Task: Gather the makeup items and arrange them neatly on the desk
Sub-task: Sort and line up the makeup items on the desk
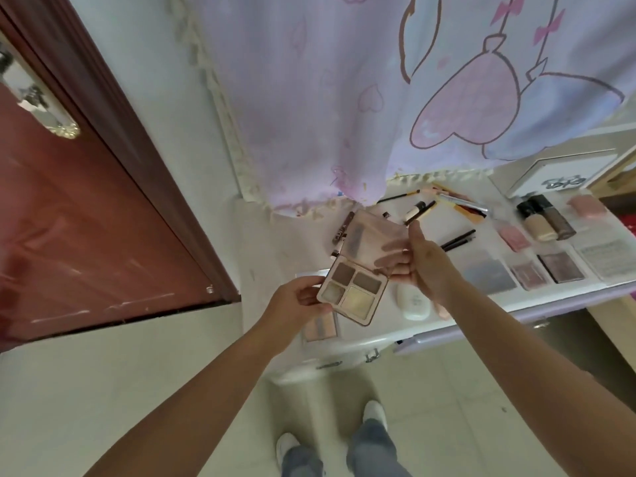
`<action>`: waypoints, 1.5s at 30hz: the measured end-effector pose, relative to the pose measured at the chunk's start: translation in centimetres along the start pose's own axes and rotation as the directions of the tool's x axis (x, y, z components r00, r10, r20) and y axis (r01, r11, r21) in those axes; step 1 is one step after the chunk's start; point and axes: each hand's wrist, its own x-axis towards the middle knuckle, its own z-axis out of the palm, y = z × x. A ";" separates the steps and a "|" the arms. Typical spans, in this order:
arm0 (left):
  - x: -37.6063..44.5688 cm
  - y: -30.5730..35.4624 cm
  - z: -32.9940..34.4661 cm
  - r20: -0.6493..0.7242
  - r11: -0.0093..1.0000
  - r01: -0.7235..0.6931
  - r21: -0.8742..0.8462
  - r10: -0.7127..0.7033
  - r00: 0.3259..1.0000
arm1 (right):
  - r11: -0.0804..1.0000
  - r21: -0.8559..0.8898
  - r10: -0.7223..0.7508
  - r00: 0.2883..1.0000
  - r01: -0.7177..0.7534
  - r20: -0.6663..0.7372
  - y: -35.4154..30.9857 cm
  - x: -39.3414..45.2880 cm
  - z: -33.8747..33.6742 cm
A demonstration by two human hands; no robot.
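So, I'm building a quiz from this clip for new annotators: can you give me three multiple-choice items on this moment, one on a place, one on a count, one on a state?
1. Where do the two foundation bottles stand?
A. at the desk's right end
B. on the floor
C. in the left hand

2. How many colour pans does the open eyeshadow palette show?
A. two
B. four
C. six

3. What state is the palette's lid in?
A. closed flat
C. missing
B. swung open, held by the right hand

Answers:
1. A, they stand side by side on the white desk, right of the scattered brushes.
2. B, two brownish pans above, two pale ones below.
3. B, the clear lid tilts up from the base, while the left hand holds the base.
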 end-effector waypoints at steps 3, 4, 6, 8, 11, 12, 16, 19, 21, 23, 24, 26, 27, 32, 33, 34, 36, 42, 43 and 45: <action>-0.1 -1.7 1.7 -0.055 0.999 0.046 0.000 -0.046 0.997 | 0.999 -0.031 -0.031 0.999 0.031 -0.017 1.8 1.0 -0.9; -0.1 -2.2 2.3 -0.073 0.999 0.054 0.005 -0.053 0.996 | 0.998 -0.052 -0.035 0.999 0.034 -0.018 2.4 1.5 -1.2; 0.1 -3.3 3.5 -0.104 0.997 0.072 0.025 -0.069 0.992 | 0.992 -0.119 -0.042 0.999 0.038 -0.035 3.5 2.6 -1.8; 0.3 -4.3 4.8 -0.146 0.995 0.093 0.039 -0.087 0.985 | 0.964 -0.263 -0.056 0.997 0.042 -0.047 4.3 3.8 -2.5; 0.4 -6.0 7.4 -0.266 0.985 0.148 0.087 -0.120 0.956 | 0.929 -0.370 -0.001 0.999 0.013 0.033 5.1 5.7 -3.4; 0.3 -6.5 8.2 -0.317 0.979 0.175 0.101 -0.135 0.939 | 0.921 -0.389 0.030 0.997 0.001 0.075 5.3 6.2 -3.6; 0.3 -8.5 11.0 -0.500 0.946 0.285 0.152 -0.175 0.848 | 0.889 -0.457 0.121 0.971 -0.015 0.204 6.2 8.0 -4.0; 0.5 -9.1 12.5 -0.616 0.930 0.330 0.161 -0.167 0.770 | 0.869 -0.496 0.150 0.955 -0.003 0.257 6.5 8.9 -3.9; 0.8 -9.4 13.2 -0.676 0.917 0.360 0.172 -0.156 0.720 | 0.858 -0.514 0.153 0.944 0.020 0.292 6.6 9.4 -3.8; 1.1 -9.6 13.6 -0.728 0.898 0.402 0.181 -0.152 0.668 | 0.849 -0.527 0.148 0.939 0.040 0.309 6.6 9.8 -3.7; 1.3 -9.7 13.8 -0.751 0.892 0.417 0.172 -0.155 0.642 | 0.846 -0.532 0.144 0.938 0.049 0.315 6.6 9.9 -3.7; 1.5 -9.9 14.1 -0.786 0.893 0.424 0.154 -0.149 0.600 | 0.843 -0.535 0.142 0.934 0.059 0.327 6.7 10.2 -3.8; 1.7 -10.0 14.2 -0.798 0.894 0.420 0.154 -0.138 0.587 | 0.843 -0.535 0.143 0.933 0.061 0.332 6.6 10.3 -3.8; 2.1 -10.0 14.6 -0.804 0.910 0.380 0.163 -0.101 0.586 | 0.834 -0.543 0.142 0.917 0.092 0.372 6.2 11.0 -4.0; 2.1 -10.1 14.6 -0.798 0.909 0.382 0.165 -0.105 0.594 | 0.837 -0.542 0.149 0.918 0.081 0.367 6.2 11.1 -4.1; 2.0 -10.1 14.5 -0.791 0.905 0.387 0.175 -0.105 0.602 | 0.833 -0.549 0.151 0.922 0.075 0.356 6.1 11.1 -4.3; 1.7 -10.2 14.4 -0.782 0.891 0.407 0.201 -0.104 0.614 | 0.772 -0.620 0.106 0.934 0.139 0.342 5.9 11.0 -5.1; 0.1 -9.9 15.4 -0.743 0.814 0.462 0.353 -0.055 0.667 | 0.117 -0.898 0.014 0.903 0.424 0.428 5.2 11.8 -10.1; 0.0 -9.8 15.7 -0.719 0.804 0.441 0.400 -0.023 0.694 | 0.092 -0.912 0.086 0.909 0.400 0.408 5.4 11.9 -10.5; 0.1 -9.5 16.6 -0.659 0.792 0.393 0.467 0.016 0.752 | 0.084 -0.920 0.192 0.900 0.383 0.392 6.1 11.8 -10.6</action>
